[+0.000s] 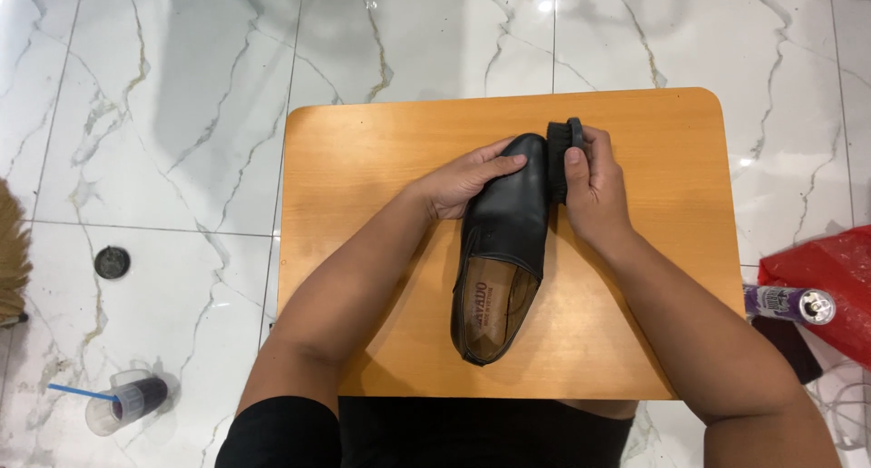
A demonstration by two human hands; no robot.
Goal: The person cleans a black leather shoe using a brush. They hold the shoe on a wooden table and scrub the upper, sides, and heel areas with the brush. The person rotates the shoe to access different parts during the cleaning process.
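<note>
On wooden table [635, 341] over marble floor [163, 114], shoe [504, 241]

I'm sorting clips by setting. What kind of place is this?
Probably a room at home: a white marble-tile floor, a small wooden table bearing a black shoe, and a plastic cup on the floor.

— What's the floor like?
— White marble floor [181, 114] tiles with grey and gold veins, thin grout lines between them. A bright ceiling light glints off the tile at the top of the frame, right of centre.
— And furniture?
— One small wooden surface [381, 151], orange-brown with rounded corners, in the middle of the frame.
— Anything on the floor?
— A round dark drain cover [112, 262] at the left, a clear plastic cup [127, 402] with a blue straw lying at lower left, a red plastic bag [830, 282] at the right edge with a purple can [787, 304] just beside it.
</note>
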